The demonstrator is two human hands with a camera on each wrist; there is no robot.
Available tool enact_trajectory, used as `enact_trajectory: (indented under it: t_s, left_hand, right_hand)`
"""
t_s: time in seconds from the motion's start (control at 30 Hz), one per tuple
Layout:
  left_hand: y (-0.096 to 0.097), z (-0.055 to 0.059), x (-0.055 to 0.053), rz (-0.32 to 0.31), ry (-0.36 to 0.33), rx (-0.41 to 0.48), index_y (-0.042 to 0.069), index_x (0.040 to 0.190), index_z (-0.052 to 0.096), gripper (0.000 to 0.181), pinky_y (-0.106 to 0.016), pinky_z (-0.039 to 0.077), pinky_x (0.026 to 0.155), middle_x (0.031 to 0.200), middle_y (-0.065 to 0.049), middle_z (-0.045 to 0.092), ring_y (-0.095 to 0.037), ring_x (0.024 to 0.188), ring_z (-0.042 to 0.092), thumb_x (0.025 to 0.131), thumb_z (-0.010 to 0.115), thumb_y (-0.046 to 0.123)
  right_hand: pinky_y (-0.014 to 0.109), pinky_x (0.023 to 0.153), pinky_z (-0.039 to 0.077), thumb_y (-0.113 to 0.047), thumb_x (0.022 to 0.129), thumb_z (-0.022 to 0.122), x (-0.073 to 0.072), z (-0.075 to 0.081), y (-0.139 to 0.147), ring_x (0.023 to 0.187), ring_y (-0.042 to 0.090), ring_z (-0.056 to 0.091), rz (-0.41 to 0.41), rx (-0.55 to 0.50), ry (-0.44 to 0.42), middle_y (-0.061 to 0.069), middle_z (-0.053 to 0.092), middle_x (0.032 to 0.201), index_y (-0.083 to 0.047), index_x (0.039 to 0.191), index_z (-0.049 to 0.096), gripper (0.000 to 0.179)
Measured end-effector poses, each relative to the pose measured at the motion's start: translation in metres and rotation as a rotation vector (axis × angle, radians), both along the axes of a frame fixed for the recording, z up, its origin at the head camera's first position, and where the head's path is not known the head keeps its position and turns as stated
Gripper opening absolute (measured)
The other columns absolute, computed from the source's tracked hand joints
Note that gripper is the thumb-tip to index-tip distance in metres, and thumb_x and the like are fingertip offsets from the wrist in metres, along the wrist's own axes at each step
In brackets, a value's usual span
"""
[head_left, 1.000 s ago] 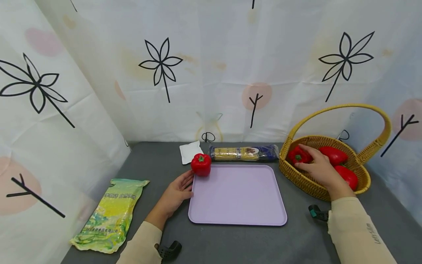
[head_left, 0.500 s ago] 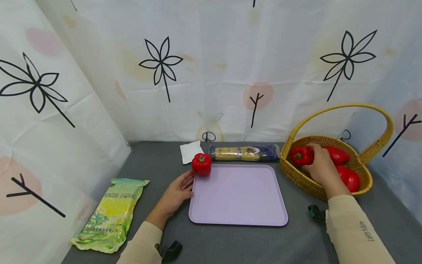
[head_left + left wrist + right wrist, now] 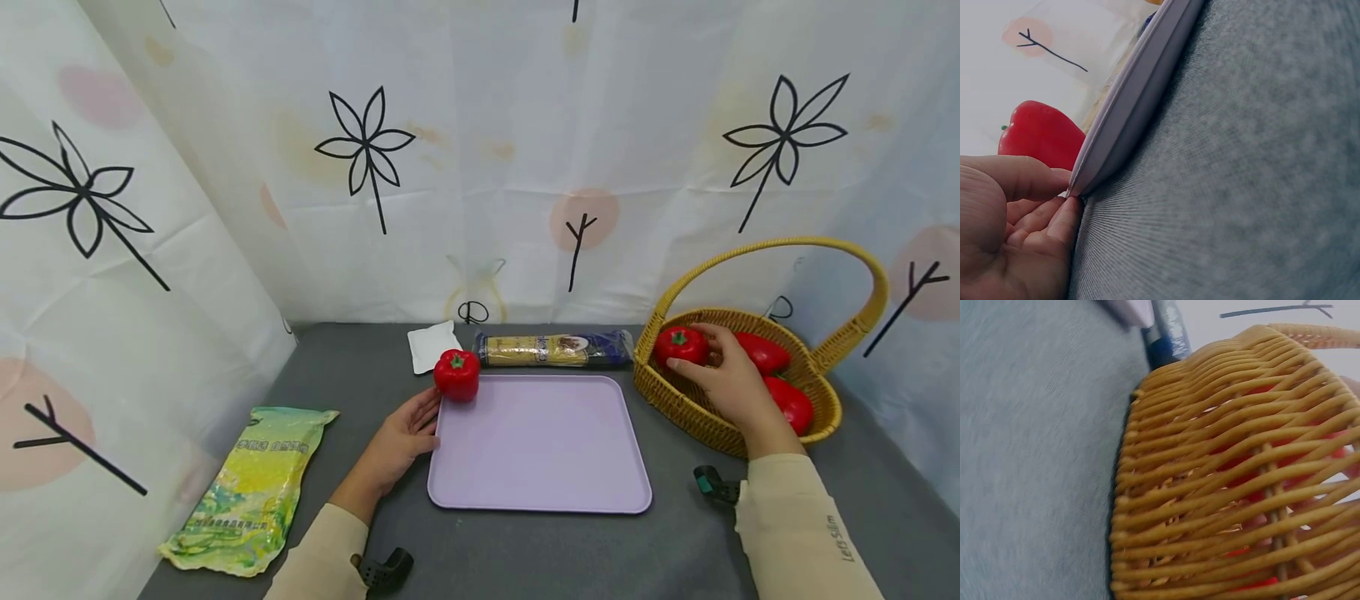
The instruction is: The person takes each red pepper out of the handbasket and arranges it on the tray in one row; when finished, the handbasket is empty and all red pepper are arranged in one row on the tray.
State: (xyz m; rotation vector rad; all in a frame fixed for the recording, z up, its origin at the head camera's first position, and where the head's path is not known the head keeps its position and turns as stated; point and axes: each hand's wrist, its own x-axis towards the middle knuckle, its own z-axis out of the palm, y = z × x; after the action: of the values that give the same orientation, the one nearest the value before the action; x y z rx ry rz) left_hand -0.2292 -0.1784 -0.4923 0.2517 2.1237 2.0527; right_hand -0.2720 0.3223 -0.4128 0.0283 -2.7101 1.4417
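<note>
White cloth point(image 3: 487, 275), printed with black line-drawn leaves and pale blots, forms the backdrop to a grey table point(image 3: 540, 554). On it at the right stands a yellow wicker basket point(image 3: 690, 421) with an arched handle; its woven wall fills most of the right wrist view, red patches showing through the slats. Near the middle lies a flat lavender tray point(image 3: 540, 442) with a low raised rim, and well apart to its left lies a green-and-yellow bag point(image 3: 243, 492). Just beyond the tray's far edge is a long plastic-wrapped pack point(image 3: 555, 350). The left hand point(image 3: 397, 442) pinches the tray's left rim, thumb on the upper side and curled fingers below. The right hand point(image 3: 731, 375) reaches over the basket's near side, thumb and fingers curled partway, with a gap about as wide as the fruit between them. A white packet point(image 3: 432, 346) lies left of the long pack. At the tray's far left corner sits a red pepper point(image 3: 457, 375), stem up, just past the left fingertips; whether they touch it cannot be told. In the basket's left end, a second red pepper point(image 3: 678, 345) lies between the right thumb, at its near side, and the fingers, at its far side; they hold it with its green stem up. Right of that hand are an elongated red piece point(image 3: 763, 353) and, nearer, a rounded red piece point(image 3: 790, 404).
</note>
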Motion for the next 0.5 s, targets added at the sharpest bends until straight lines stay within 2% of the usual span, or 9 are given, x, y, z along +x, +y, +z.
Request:
enact_trajectory:
  t_s: [0.17, 0.23, 0.3, 0.4, 0.43, 0.5]
  left_hand:
    - [-0.001, 0.0, 0.0, 0.0, -0.002, 0.001, -0.004, 0.168, 0.029, 0.083, -0.039, 0.038, 0.119, 0.174, -0.021, 0.031, -0.037, 0.159, 0.032, 0.093, 0.059, -0.021]
    - [-0.002, 0.001, 0.0, 0.0, -0.002, 0.003, -0.005, 0.168, 0.029, 0.082, -0.039, 0.039, 0.119, 0.174, -0.022, 0.031, -0.037, 0.159, 0.031, 0.093, 0.059, -0.021]
    - [-0.002, 0.001, 0.001, 0.001, -0.002, 0.005, -0.005, 0.168, 0.029, 0.082, -0.04, 0.039, 0.119, 0.174, -0.022, 0.03, -0.038, 0.159, 0.031, 0.093, 0.059, -0.021]
    - [-0.002, 0.001, 0.001, -0.003, -0.003, 0.009, -0.005, 0.168, 0.029, 0.082, -0.04, 0.039, 0.119, 0.174, -0.022, 0.03, -0.037, 0.159, 0.031, 0.094, 0.059, -0.02]
    - [-0.002, 0.001, 0.0, -0.005, -0.002, 0.011, -0.005, 0.168, 0.029, 0.082, -0.04, 0.039, 0.119, 0.174, -0.022, 0.03, -0.037, 0.159, 0.031, 0.094, 0.059, -0.02]
    - [-0.002, 0.001, 0.0, -0.008, -0.007, 0.012, -0.005, 0.168, 0.029, 0.082, -0.04, 0.039, 0.119, 0.174, -0.021, 0.03, -0.037, 0.159, 0.031, 0.094, 0.059, -0.02]
  right_hand:
    - [0.076, 0.112, 0.04, -0.038, 0.106, 0.072, 0.002, 0.0, -0.003, 0.146, 0.06, 0.033, -0.022, -0.071, 0.082, 0.034, 0.028, 0.166, -0.006, 0.172, 0.019, 0.09]
    - [0.07, 0.114, 0.042, -0.037, 0.106, 0.072, 0.002, 0.0, -0.004, 0.148, 0.058, 0.034, -0.035, -0.093, 0.114, 0.031, 0.029, 0.167, -0.008, 0.172, 0.019, 0.089]
    - [0.054, 0.114, 0.049, -0.037, 0.106, 0.072, 0.003, 0.001, -0.005, 0.147, 0.054, 0.037, -0.06, -0.109, 0.148, 0.028, 0.031, 0.167, -0.01, 0.172, 0.02, 0.088]
    - [0.022, 0.101, 0.052, -0.035, 0.107, 0.072, 0.006, 0.004, -0.005, 0.142, 0.044, 0.043, -0.108, -0.143, 0.194, 0.023, 0.034, 0.165, -0.012, 0.172, 0.022, 0.085]
    - [0.015, 0.094, 0.051, -0.035, 0.107, 0.071, 0.008, 0.005, -0.005, 0.14, 0.041, 0.045, -0.121, -0.15, 0.205, 0.022, 0.034, 0.164, -0.014, 0.172, 0.023, 0.084]
    - [0.009, 0.089, 0.05, -0.034, 0.107, 0.071, 0.011, 0.008, -0.005, 0.138, 0.036, 0.046, -0.135, -0.166, 0.223, 0.022, 0.034, 0.165, -0.017, 0.173, 0.023, 0.083]
